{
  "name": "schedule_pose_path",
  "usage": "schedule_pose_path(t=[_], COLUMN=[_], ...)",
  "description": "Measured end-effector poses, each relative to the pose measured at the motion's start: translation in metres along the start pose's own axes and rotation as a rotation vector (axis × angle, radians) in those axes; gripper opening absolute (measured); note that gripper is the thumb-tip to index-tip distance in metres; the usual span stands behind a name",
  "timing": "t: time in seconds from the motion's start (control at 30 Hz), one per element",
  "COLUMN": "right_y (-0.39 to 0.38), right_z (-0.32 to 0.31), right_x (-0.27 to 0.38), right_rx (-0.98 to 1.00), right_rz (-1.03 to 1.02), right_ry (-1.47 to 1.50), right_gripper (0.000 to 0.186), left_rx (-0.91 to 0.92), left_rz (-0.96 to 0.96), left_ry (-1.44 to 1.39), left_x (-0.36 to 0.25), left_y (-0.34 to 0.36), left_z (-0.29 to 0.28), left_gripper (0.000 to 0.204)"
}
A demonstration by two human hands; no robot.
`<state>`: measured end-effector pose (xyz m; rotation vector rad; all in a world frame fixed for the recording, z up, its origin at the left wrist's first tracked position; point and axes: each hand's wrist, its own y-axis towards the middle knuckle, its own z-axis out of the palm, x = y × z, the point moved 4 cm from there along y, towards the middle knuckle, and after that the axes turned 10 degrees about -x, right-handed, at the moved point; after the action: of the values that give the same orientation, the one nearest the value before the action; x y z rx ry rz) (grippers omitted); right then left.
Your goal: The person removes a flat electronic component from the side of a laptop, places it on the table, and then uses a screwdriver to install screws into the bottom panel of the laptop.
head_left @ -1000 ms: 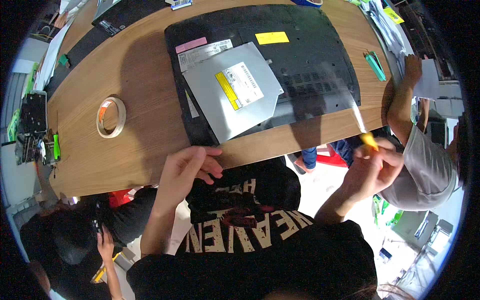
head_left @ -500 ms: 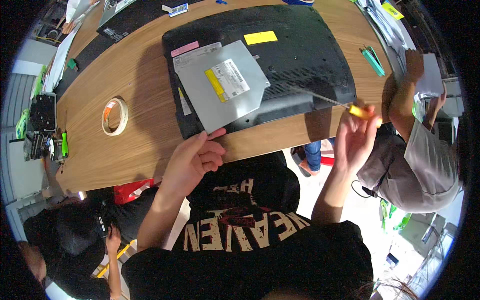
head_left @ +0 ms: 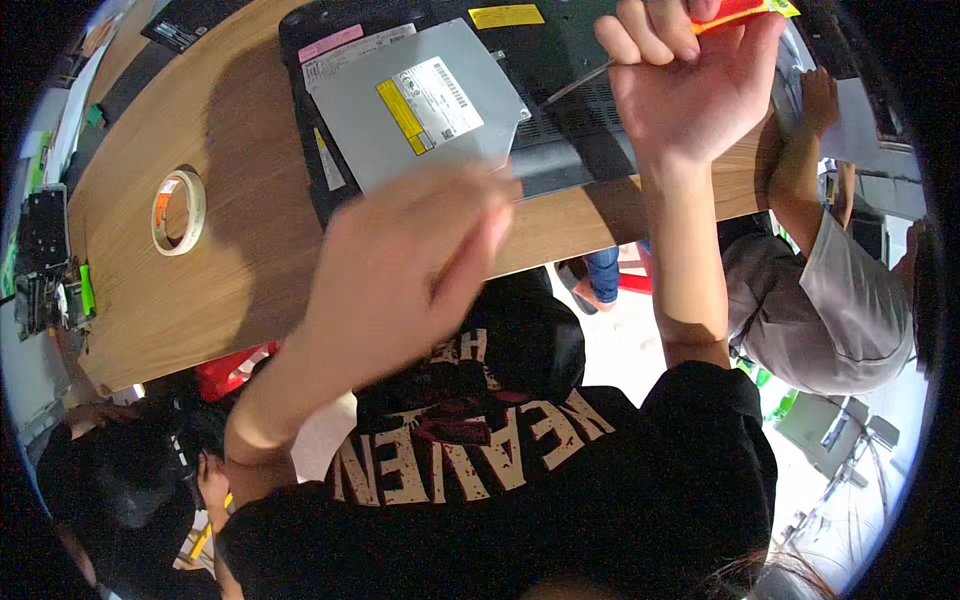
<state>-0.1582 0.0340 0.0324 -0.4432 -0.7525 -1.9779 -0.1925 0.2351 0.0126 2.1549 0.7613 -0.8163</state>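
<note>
Screwdriver over the laptop, drive loose on top

Our right hand (head_left: 690,95), upper right of the frame, is fisted around a screwdriver (head_left: 745,10) whose shaft points down-left at the black laptop (head_left: 580,60). Our left hand (head_left: 400,270), blurred at centre, is half open and holds nothing, just below the grey drive (head_left: 420,100) lying on the laptop at upper centre. We judge it best to steady the drive, keep the tip square and press lightly.
</note>
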Motion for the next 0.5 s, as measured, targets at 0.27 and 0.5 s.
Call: schedule_pose_path(t=[0.27, 0.5], right_y=[0.007, 0.011], right_z=[-0.002, -0.009], right_x=[-0.017, -0.025], right_rx=[0.045, 0.039], right_rz=[0.091, 0.116], right_ry=[-0.033, -0.021], right_gripper=[0.044, 0.045], left_rx=[-0.014, -0.007], left_rz=[0.163, 0.158], left_ry=[0.359, 0.379], left_x=[0.038, 0.043], left_y=[0.027, 0.024], left_z=[0.027, 0.031], left_gripper=[0.037, 0.038])
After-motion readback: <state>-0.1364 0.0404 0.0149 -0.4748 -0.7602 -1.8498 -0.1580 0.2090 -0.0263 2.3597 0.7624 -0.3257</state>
